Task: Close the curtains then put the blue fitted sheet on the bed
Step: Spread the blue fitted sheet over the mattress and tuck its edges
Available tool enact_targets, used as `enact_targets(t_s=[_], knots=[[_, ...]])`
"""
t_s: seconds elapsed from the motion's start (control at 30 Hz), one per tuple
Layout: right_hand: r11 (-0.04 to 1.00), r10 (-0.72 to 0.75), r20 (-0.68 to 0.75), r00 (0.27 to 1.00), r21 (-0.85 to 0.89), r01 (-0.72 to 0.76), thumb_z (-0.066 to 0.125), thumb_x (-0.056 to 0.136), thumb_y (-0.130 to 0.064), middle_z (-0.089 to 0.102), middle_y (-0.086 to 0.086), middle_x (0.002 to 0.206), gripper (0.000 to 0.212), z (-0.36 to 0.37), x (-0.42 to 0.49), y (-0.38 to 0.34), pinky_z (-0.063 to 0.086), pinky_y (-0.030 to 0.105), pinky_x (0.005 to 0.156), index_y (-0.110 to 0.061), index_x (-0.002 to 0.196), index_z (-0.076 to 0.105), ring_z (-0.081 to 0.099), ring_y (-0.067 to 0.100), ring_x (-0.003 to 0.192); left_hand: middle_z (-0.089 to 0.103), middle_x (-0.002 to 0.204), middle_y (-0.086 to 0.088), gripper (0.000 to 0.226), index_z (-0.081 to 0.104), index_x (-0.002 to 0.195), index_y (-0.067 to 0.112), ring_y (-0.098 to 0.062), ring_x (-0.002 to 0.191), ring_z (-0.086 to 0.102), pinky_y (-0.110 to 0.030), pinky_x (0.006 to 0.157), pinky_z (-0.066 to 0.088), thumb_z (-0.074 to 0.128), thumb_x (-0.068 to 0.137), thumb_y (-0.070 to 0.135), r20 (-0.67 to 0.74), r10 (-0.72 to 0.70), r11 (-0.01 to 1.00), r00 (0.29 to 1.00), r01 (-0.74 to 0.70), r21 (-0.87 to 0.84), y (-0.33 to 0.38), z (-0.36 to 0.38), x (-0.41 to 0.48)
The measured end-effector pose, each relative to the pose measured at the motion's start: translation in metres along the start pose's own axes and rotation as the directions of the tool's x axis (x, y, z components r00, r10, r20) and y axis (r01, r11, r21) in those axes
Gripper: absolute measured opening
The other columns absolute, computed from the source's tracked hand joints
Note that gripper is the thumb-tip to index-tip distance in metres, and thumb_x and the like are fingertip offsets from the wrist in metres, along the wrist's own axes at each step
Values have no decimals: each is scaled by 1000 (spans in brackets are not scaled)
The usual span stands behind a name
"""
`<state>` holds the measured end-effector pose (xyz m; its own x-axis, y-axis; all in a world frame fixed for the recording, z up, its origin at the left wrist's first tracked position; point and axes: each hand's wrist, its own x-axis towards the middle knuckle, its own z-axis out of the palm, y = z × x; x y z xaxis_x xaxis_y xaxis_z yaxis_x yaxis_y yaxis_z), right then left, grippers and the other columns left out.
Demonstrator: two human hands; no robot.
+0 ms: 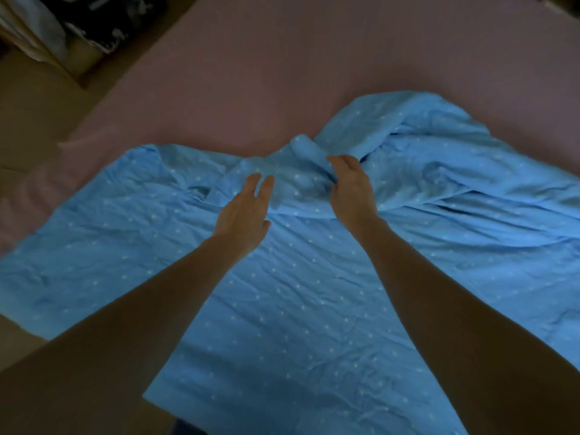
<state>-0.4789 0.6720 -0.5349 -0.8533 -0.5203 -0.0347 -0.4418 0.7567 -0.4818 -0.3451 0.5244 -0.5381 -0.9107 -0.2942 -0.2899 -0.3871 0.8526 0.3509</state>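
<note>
on one pink bed [282,73], one blue fitted sheet [282,293]; right hand [351,189] grip tight on it, left hand [244,215] grip apart

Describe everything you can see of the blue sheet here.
The blue sheet is light blue cloth with small white dots, creased and partly spread over the near part of the pink mattress. Its far middle and right are bunched in folds. The right hand grips a raised fold; the left hand, fingers straight, is beside it, contact unclear.
</note>
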Motion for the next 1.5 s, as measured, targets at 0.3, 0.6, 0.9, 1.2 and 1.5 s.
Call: enact_targets(t_s=[0.3,0.6,0.9,1.2,1.5], knots=[[912,209,314,926,-403,-69,52,86,-6,37,16,134,80,39,57,0,43,49,92,-26,150,9,52,44,111,22,146,-14,93,12,146,10,-36,107,57,-42,81,49,74,77,22,6,-36,994,999,35,102,-14,15,69],[958,41,-49,998,-283,-53,46,84,-6,59,25,106,31,21,140,-44,43,44,75,-9,114,52,57,44,95,53,119,-21,43,43,128,5,-42,103,57,-46,86,45,51,87,0,-181,-16,997,983,1,-81,-37,-38,130],[994,21,143,989,-111,-5,44,81,8,37,15,142,61,56,168,-43,37,34,101,-12,139,42,46,32,124,31,145,-17,58,39,130,9,-39,117,44,-44,99,34,60,77,3,-211,118,991,970,-128,-35,-90,-33,182],[897,438,278,855,-201,-394,66,81,-14,66,17,82,86,37,220,-41,51,30,45,-32,145,12,67,27,54,26,142,-21,86,10,147,17,-37,97,57,-36,73,45,65,82,3,-145,-19,992,989,1,-123,-82,-38,200],[975,147,-167,975,-142,-172,42,82,0,60,25,101,35,46,245,-47,37,41,72,-3,117,50,57,41,95,46,121,-19,38,43,123,10,-43,92,59,-47,73,47,48,88,-3,-246,-76,991,966,47,-121,-81,-46,216]])
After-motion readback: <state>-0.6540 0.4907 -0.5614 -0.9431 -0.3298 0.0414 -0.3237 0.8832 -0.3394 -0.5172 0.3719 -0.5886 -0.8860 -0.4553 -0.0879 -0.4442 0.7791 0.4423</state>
